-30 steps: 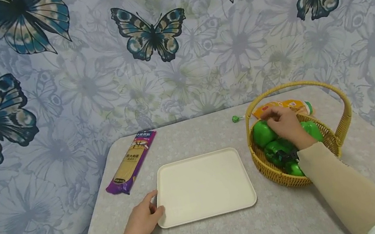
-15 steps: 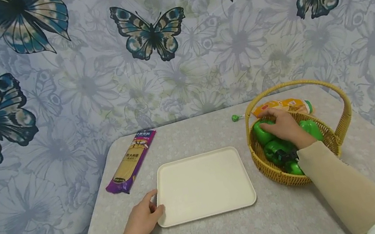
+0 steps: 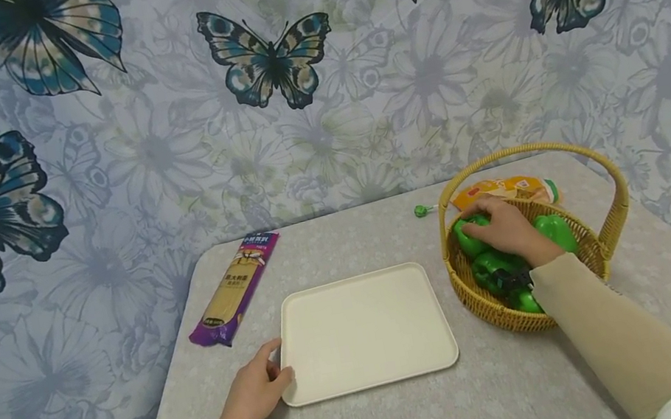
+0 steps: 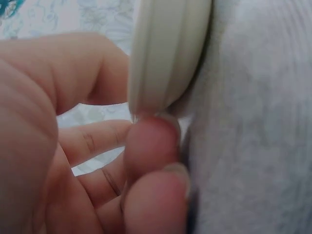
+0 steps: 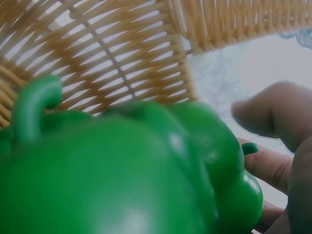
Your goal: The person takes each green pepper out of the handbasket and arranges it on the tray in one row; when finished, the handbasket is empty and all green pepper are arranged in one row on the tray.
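Note:
A cream rectangular tray (image 3: 367,331) lies on the table. My left hand (image 3: 254,396) holds its left edge; in the left wrist view fingertips (image 4: 151,146) press against the tray's rim (image 4: 161,53). My right hand (image 3: 507,228) is inside the yellow wicker basket (image 3: 496,316), over a green bell pepper (image 3: 468,242) on its left side. In the right wrist view, fingers lie behind that pepper (image 5: 229,180) and the thumb (image 5: 258,114) stands apart from it. Another green bell pepper (image 5: 97,180) fills the foreground.
More green peppers (image 3: 557,232) lie in the basket, whose tall handle (image 3: 527,149) arches over it. A purple pasta packet (image 3: 235,291) lies at the table's left. Behind the basket are an orange package (image 3: 520,188) and a small green-headed item (image 3: 421,211). A patterned wall backs the table.
My right hand has lowered over the left bell pepper, its fingers spreading around it and covering more of it. The left hand and tray have stayed put.

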### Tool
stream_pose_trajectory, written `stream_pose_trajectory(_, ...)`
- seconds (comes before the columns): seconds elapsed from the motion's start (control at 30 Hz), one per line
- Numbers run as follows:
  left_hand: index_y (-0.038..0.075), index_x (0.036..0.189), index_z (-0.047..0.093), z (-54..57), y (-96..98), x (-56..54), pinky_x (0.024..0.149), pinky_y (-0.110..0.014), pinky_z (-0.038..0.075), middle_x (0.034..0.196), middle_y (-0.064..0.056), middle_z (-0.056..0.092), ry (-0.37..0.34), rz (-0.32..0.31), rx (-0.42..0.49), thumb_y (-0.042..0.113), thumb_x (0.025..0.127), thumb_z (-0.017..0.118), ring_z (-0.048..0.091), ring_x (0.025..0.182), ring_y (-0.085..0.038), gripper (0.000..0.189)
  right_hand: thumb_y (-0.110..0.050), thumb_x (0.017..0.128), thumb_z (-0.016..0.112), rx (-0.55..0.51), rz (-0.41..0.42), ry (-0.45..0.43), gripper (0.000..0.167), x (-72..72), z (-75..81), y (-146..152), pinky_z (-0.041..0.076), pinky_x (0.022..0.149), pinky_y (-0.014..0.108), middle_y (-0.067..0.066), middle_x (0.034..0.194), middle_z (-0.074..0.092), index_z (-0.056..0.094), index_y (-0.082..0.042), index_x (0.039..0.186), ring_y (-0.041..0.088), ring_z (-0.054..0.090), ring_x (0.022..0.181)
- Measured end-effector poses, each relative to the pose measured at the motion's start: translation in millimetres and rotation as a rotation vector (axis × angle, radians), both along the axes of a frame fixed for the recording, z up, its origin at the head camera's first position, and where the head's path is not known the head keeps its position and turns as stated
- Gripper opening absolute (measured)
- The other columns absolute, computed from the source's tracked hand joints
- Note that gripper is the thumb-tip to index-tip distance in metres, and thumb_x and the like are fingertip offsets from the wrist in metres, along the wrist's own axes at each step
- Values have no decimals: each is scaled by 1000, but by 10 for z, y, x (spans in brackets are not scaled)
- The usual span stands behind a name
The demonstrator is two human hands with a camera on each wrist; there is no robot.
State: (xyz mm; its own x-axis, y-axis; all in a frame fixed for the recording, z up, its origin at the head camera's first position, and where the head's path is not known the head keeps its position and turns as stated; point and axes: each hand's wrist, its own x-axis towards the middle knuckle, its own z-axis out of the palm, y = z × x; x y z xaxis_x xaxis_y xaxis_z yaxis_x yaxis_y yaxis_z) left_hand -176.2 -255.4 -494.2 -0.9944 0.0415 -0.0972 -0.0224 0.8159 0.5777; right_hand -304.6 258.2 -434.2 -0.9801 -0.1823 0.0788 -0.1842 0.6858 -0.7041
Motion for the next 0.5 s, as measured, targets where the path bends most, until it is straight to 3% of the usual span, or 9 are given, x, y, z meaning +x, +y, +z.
stream_pose_trajectory(0.3, 9, 150, 49, -4, -10, 17, 57, -31, 41, 84, -1, 59, -4, -10, 18, 12, 89, 65, 51, 66, -14, 63, -37, 91, 76, 35, 41, 11, 55, 16, -13, -11, 38, 106, 66, 23, 151, 43, 59, -9, 136, 48, 43, 136)
stream_pose_trajectory(0.5, 9, 151, 48, 15, -6, 10, 57, -31, 41, 85, -1, 58, -13, -2, 31, 12, 89, 65, 50, 66, -15, 64, -32, 89, 78, 75, 67, 13, 64, 4, -27, 8, 37, 106, 69, 27, 156, 35, 53, -7, 142, 51, 38, 139)
